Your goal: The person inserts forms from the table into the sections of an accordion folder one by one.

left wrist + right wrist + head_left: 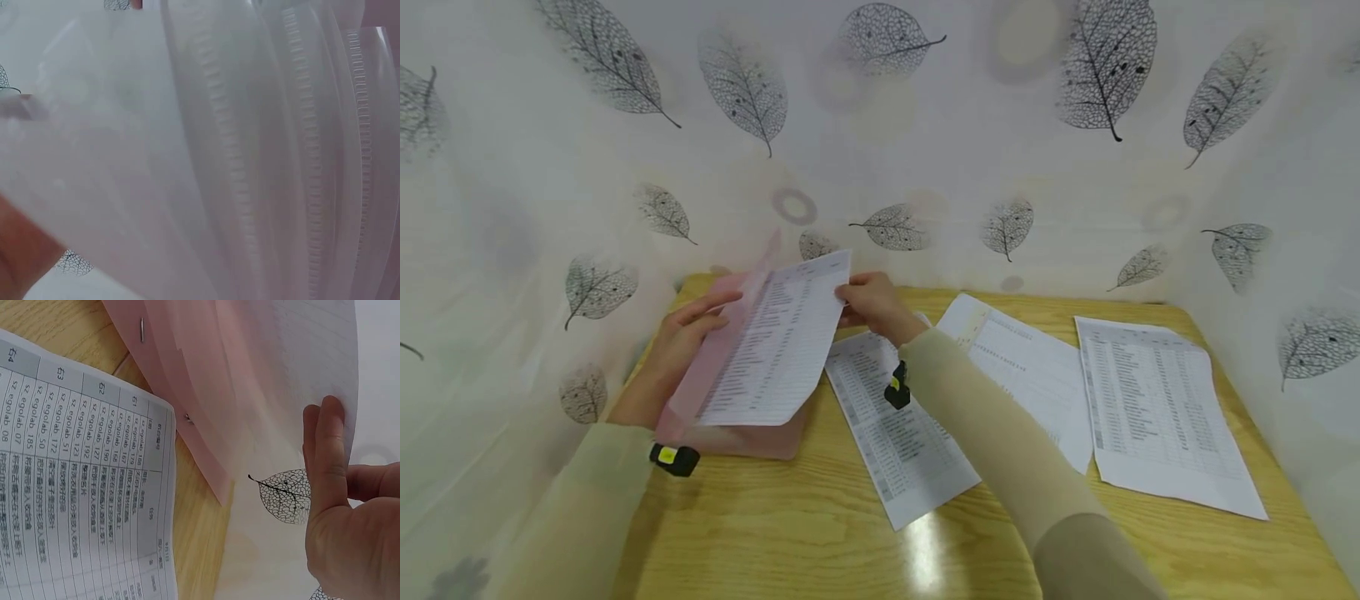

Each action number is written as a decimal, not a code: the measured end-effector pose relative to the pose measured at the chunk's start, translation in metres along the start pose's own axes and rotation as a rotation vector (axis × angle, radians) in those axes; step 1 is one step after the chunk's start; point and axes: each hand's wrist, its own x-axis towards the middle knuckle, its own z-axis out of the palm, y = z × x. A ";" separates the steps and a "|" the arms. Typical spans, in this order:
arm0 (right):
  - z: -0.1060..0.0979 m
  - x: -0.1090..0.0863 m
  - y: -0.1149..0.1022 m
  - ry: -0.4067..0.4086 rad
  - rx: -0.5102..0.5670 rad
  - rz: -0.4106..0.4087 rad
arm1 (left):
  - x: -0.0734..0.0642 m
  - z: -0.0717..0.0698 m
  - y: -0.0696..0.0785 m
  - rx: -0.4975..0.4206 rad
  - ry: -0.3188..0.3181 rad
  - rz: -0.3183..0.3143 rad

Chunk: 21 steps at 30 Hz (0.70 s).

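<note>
Near loose sheets (1157,408) partly hidden by one sleeve (992,417), the hands (880,307) hold a pink folder (717,358) and printed page (782,350).

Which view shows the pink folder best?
Head: it shows the pink folder with its cover raised and its lower part beneath, though the left hand and a printed sheet hide bits. Left wrist gives only close, hazy plastic pages; right wrist catches just one pink portion of the folder, cropped.

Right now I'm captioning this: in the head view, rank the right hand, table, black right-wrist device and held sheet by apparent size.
1. Table
2. Held sheet
3. Right hand
4. Black right-wrist device
</note>
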 end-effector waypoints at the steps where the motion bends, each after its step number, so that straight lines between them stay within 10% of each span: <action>1: 0.001 0.001 0.001 0.001 0.005 0.003 | 0.000 0.000 0.000 0.001 0.000 0.001; 21: 0.032 0.012 0.011 -0.069 0.014 0.023 | -0.001 0.001 0.004 -0.041 0.002 -0.012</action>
